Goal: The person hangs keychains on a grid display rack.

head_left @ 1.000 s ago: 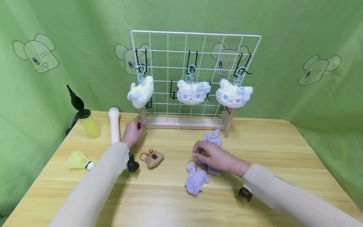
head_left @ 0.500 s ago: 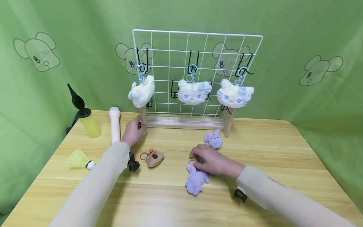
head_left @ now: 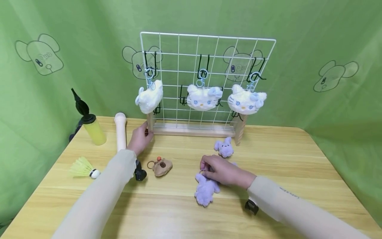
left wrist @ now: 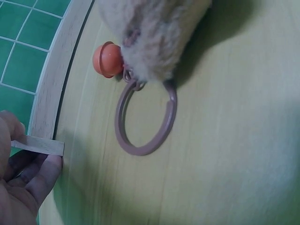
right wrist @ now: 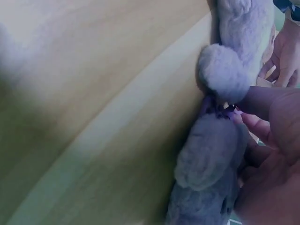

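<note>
My left hand (head_left: pixel 140 138) grips the wooden end foot (left wrist: pixel 40 144) of a white wire grid rack (head_left: pixel 194 129), thumb on one side and fingers on the other. My right hand (head_left: pixel 222 169) pinches the purple ring of a purple plush keychain (head_left: pixel 204 193), whose body lies on the table. In the right wrist view, the fingers reach purple metal parts (right wrist: pixel 218 108) between two plush shapes. Another purple plush (head_left: pixel 225 149) lies beyond the right hand, its lower part hidden. Several white cat-head plush keychains (head_left: pixel 203 99) hang from the rack's black hooks.
A brown plush keychain (head_left: pixel 162 167) with an orange bell lies beside the left wrist. To the left are a pale microphone-shaped stick (head_left: pixel 120 131), a yellow hand pump (head_left: pixel 95 131) and a yellow shuttlecock (head_left: pixel 83 168). Lower black hooks (head_left: pixel 182 98) stick out of the grid.
My right hand has moved slightly left and towards me, onto the nearer purple plush keychain's ring, which its fingers now pinch. The left hand has stayed on the rack's foot.
</note>
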A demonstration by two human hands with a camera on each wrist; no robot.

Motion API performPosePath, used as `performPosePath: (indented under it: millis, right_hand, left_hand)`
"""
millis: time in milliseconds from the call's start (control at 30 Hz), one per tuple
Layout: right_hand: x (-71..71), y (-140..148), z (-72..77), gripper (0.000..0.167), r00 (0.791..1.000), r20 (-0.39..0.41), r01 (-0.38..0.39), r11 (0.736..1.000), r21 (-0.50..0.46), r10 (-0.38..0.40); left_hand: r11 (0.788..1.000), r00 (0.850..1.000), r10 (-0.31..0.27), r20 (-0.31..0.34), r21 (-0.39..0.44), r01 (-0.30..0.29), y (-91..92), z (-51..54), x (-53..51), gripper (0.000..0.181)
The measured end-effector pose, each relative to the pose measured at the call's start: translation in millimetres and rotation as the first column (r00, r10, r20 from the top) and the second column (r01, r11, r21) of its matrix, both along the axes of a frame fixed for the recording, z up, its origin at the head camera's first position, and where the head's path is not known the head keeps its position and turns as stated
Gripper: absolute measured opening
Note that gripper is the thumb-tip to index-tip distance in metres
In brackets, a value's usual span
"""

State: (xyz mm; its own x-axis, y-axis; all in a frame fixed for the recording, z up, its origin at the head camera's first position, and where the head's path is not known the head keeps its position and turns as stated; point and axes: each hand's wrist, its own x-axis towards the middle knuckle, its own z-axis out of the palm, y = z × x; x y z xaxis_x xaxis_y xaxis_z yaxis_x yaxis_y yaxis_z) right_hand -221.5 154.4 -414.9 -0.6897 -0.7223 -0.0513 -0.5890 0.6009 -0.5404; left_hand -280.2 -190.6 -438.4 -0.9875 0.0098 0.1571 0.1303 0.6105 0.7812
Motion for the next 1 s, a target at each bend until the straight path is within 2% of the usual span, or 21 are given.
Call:
performPosePath:
  millis: [67, 233, 433, 533, 800, 1000]
  right_hand:
    - [-0.8, 2, 0.9, 0.003, 1.000, 0.026, 0.004, 1.000, -0.004, -0.004]
    - [-3.3, 7, 3.0, 0.007, 0.998, 0.065, 0.006, 0.999, -0.034, -0.004]
    - [-7.0, 15, 3.2, 0.010, 0.987, 0.161, 0.040, 0.987, -0.158, -0.015]
    - [-8.8, 17, 3.7, 0.013, 0.979, 0.205, 0.065, 0.972, -0.225, -0.018]
    - [-8.0, 22, 6.4, 0.015, 0.969, 0.245, 0.102, 0.931, -0.352, -0.014]
    - [-5.5, 21, 15.9, 0.016, 0.950, 0.313, 0.156, 0.881, -0.447, -0.009]
  left_hand:
    - [1.000, 1.000, 0.002, 0.001, 0.002, -0.002, 0.0, -0.6, 0.0, 0.052]
    - [1.000, 1.000, 0.004, 0.007, -0.003, -0.004, -0.6, -1.3, 0.0, 0.051]
    - [1.000, 1.000, 0.006, 0.009, -0.005, -0.006, -0.2, -0.2, 0.8, 0.051]
    - [1.000, 1.000, 0.004, 0.013, -0.002, -0.004, 0.0, 0.4, 0.9, 0.052]
    - [1.000, 1.000, -0.001, 0.006, -0.003, 0.001, 0.1, -0.3, 0.2, 0.052]
    - [1.000, 1.000, 0.002, 0.003, -0.004, -0.002, -0.1, -1.0, 0.5, 0.052]
